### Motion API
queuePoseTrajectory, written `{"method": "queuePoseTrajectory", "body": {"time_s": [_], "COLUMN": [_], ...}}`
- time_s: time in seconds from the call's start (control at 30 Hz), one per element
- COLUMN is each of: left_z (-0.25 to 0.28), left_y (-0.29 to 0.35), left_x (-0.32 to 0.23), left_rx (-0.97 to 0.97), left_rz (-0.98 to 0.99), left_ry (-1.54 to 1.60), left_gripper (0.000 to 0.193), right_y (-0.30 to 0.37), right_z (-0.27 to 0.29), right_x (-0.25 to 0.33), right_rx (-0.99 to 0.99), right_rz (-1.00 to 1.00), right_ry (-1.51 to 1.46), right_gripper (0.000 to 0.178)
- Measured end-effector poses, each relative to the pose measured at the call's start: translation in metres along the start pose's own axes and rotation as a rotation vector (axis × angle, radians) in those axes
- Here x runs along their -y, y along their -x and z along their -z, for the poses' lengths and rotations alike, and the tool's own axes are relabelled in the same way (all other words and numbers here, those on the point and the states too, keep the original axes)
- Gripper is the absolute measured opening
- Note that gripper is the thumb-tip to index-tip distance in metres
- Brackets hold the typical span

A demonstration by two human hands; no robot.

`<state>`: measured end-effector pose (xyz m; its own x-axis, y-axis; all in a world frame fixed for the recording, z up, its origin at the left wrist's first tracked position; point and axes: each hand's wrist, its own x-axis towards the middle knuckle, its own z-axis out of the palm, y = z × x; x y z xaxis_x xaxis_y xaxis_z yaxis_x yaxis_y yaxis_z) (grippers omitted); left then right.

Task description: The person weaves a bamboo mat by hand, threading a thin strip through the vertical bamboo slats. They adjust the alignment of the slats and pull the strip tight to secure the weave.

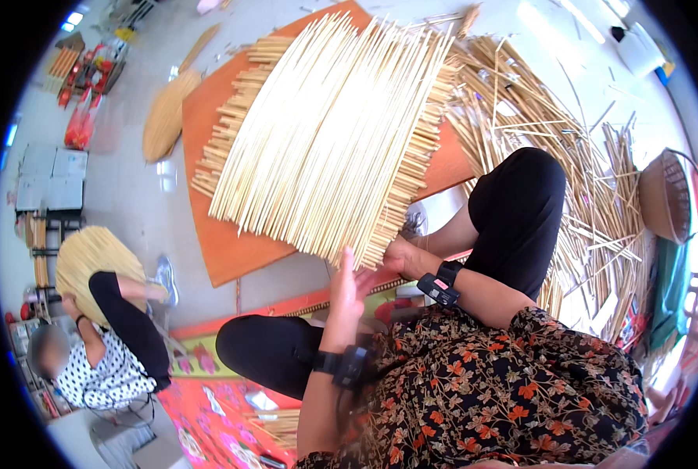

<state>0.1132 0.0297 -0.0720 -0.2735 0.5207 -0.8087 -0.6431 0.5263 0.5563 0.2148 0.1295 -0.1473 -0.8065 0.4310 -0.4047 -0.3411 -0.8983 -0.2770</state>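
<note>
A wide panel of pale straw-like stalks lies side by side in front of me, over a second layer of yellower stalks that sticks out at its sides. Both rest on an orange board. At the panel's near edge my left hand is held upright, its fingers stretched out against the stalk ends. Close by, my right hand is at the near right corner, touching or just beside the stalk ends; its fingers are partly hidden. Each wrist wears a dark band.
Loose stalks are heaped on the floor at right, near a woven basket. A finished-looking oval straw fan lies left of the board. Another person sits at lower left holding a round straw piece. Red patterned cloth lies nearby.
</note>
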Motion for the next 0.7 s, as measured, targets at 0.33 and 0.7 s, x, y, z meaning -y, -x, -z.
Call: {"method": "queuePoseTrajectory", "body": {"time_s": [0.33,0.7], "left_z": [0.011,-0.011], "left_y": [-0.069,-0.051], "left_x": [-0.026,0.028], "left_rx": [0.075,-0.179], "left_rz": [-0.172,-0.484], "left_ry": [0.44,0.55], "left_gripper": [0.061,0.067], "right_y": [0.028,0.006], "right_z": [-0.017,0.005], "right_x": [0.023,0.01], "right_rx": [-0.381,-0.381], "right_rz": [-0.096,0.004], "right_ry": [-0.039,0.051], "right_gripper": [0.022,0.034]}}
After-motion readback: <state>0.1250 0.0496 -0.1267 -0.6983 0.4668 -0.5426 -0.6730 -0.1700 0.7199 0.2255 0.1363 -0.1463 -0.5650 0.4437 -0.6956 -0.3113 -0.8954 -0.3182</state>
